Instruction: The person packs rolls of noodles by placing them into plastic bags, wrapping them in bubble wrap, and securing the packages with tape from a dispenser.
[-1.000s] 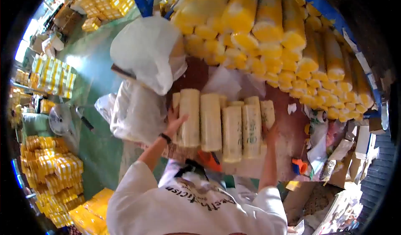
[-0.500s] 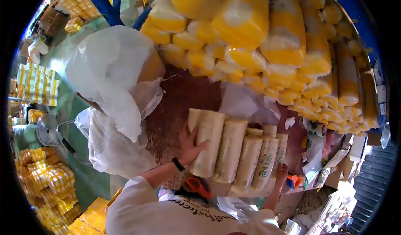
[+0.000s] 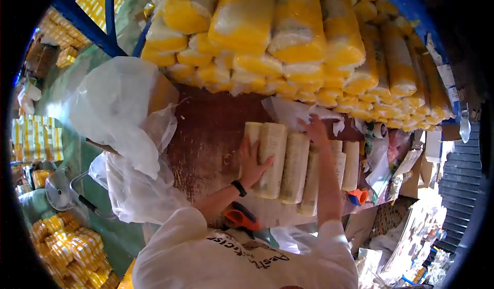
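Note:
Several pale yellow rolls (image 3: 271, 158) with faint printing lie side by side on the dark red table (image 3: 200, 119). My left hand (image 3: 251, 164) has its fingers spread against the left end of the row, wearing a black wristband. Reaching over the rolls, my right hand (image 3: 315, 130) is open at their far ends, beside a crumpled translucent plastic sheet (image 3: 288, 111). My right forearm hides part of the row. An orange and black tool (image 3: 242, 218) lies near the table's front edge, and an orange and blue one (image 3: 358, 197) sits right of the rolls.
Yellow and white wrapped packages (image 3: 293, 32) are stacked high across the back. A box covered by plastic (image 3: 116, 104) stands at the left. A fan (image 3: 59, 190) is on the green floor beyond it. Cardboard and plastic scraps (image 3: 406, 237) pile up at the right.
My right hand has moved from the right end of the rolls to their far side. My left hand stays at the left end. The camera view has shifted.

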A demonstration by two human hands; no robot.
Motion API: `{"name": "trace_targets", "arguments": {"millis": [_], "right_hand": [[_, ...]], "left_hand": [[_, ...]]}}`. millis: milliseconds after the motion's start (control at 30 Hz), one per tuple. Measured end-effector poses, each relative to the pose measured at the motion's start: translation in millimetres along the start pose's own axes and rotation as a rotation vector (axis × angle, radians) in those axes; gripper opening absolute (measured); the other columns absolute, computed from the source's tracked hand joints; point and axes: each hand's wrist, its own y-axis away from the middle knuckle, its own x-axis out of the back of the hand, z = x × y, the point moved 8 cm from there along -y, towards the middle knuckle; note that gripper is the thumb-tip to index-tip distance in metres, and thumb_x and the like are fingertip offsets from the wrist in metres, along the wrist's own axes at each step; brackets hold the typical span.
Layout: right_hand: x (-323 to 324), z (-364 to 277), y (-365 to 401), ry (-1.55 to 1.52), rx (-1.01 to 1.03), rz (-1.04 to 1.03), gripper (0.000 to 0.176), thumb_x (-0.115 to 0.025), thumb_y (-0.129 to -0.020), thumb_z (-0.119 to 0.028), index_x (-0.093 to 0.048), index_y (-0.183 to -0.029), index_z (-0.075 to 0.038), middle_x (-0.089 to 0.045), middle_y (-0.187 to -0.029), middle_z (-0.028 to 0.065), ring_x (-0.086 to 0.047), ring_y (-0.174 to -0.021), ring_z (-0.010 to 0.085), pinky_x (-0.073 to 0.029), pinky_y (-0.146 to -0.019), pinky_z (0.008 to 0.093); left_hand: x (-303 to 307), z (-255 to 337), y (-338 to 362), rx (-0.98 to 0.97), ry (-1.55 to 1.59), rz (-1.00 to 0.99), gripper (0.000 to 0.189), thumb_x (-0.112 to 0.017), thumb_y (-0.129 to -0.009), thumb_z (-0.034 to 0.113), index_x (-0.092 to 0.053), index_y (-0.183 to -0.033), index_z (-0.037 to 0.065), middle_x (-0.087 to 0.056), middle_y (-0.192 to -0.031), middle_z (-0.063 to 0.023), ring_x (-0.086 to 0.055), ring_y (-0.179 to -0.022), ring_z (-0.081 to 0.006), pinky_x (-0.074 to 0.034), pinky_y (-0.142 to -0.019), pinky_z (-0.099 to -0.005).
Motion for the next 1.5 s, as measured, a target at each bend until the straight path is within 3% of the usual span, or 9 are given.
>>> {"name": "trace_targets", "arguments": {"millis": [33,267,433,567,800,833,1167,1333,1500], "right_hand": [[-37,8,-31,0.027,0.086,-0.075,0.088,-0.072,-0.072,-0.053,-0.04,-0.132,0.002,-0.06,-0.111,0.024,-0.06,-0.1,0.0321,-0.048,-0.084,0.0391],[-106,132,-145,0.755,0.311,0.061,0.036,-0.061,-0.075,-0.018,-0.054,-0.106,-0.001,-0.063,-0.089,0.0161,-0.062,-0.079,0.0333,-0.051,-0.068,0.0413],[100,115,-38,-0.966,0.084,0.429,0.051,-0.055,-0.082,-0.038,-0.047,-0.122,-0.008,-0.054,-0.115,0.0139,-0.053,-0.103,0.0336,-0.045,-0.086,0.0501],[218,117,98,-1.472,0.311,0.503,0.052,-0.053,-0.085,-0.042,-0.047,-0.125,-0.01,-0.051,-0.127,0.0117,-0.049,-0.116,0.0326,-0.043,-0.096,0.0529],[55,223,298,-1.473,-0.42,0.628,0.041,-0.057,-0.076,-0.018,-0.053,-0.115,-0.007,-0.057,-0.105,0.0091,-0.053,-0.105,0.0243,-0.045,-0.093,0.0431],[23,208,308,-1.829,-0.006,0.199,0.043,-0.057,-0.078,-0.023,-0.053,-0.117,-0.005,-0.058,-0.108,0.0093,-0.055,-0.103,0.0254,-0.048,-0.09,0.0443],[-48,143,316,-1.264,-0.278,0.344,0.02,-0.057,-0.078,-0.008,-0.06,-0.098,-0.007,-0.06,-0.09,0.0018,-0.059,-0.078,0.0151,-0.049,-0.068,0.0301],[-64,-6,303,-1.105,-0.249,0.285,0.013,-0.065,-0.079,-0.013,-0.06,-0.088,-0.005,-0.061,-0.087,0.0026,-0.056,-0.086,0.0144,-0.046,-0.081,0.0293],[-122,-101,263,-0.381,0.307,0.024,0.058,-0.065,-0.085,-0.027,-0.041,-0.135,-0.008,-0.049,-0.128,0.0171,-0.054,-0.109,0.0291,-0.046,-0.09,0.0369]], "left_hand": [[1,0,2,0.006,-0.016,0.011,0.074,-0.066,-0.078,0.05,-0.042,-0.133,0.007,-0.017,-0.147,-0.0208,-0.019,-0.133,-0.0394,-0.019,-0.105,-0.0537],[5,-18,31,0.044,0.115,-0.025,0.073,-0.068,-0.079,0.047,-0.042,-0.134,0.006,-0.019,-0.148,-0.017,-0.017,-0.135,-0.0366,-0.019,-0.108,-0.0515],[8,-28,46,0.106,0.094,-0.152,0.073,-0.068,-0.079,0.044,-0.04,-0.135,0.007,-0.018,-0.149,-0.015,-0.017,-0.135,-0.0358,-0.02,-0.108,-0.0492],[7,-37,44,0.119,0.212,-0.102,0.072,-0.068,-0.08,0.04,-0.039,-0.137,0.007,-0.019,-0.149,-0.0144,-0.018,-0.135,-0.0341,-0.02,-0.109,-0.0466],[6,-12,53,-0.146,-0.014,0.04,0.059,-0.06,-0.086,0.031,-0.04,-0.136,0.007,-0.021,-0.15,-0.0136,-0.021,-0.135,-0.0343,-0.019,-0.109,-0.0479],[4,-8,52,-0.172,-0.066,0.058,0.059,-0.059,-0.085,0.032,-0.041,-0.135,0.007,-0.019,-0.151,-0.0138,-0.02,-0.136,-0.0347,-0.019,-0.109,-0.0488],[-50,4,56,-0.008,-0.215,-0.05,0.055,-0.052,-0.088,0.038,-0.045,-0.131,0.005,-0.022,-0.144,-0.0129,-0.024,-0.129,-0.0322,-0.021,-0.103,-0.0512],[-14,-22,81,0.081,0.173,-0.268,0.046,-0.048,-0.091,0.033,-0.047,-0.127,0.003,-0.039,-0.129,-0.0101,-0.04,-0.113,-0.0259,-0.034,-0.094,-0.0433],[104,-96,170,0.548,0.655,-0.187,0.039,-0.044,-0.095,0.027,-0.05,-0.123,0.001,-0.057,-0.114,-0.0073,-0.057,-0.098,-0.0196,-0.046,-0.086,-0.0354]]}}
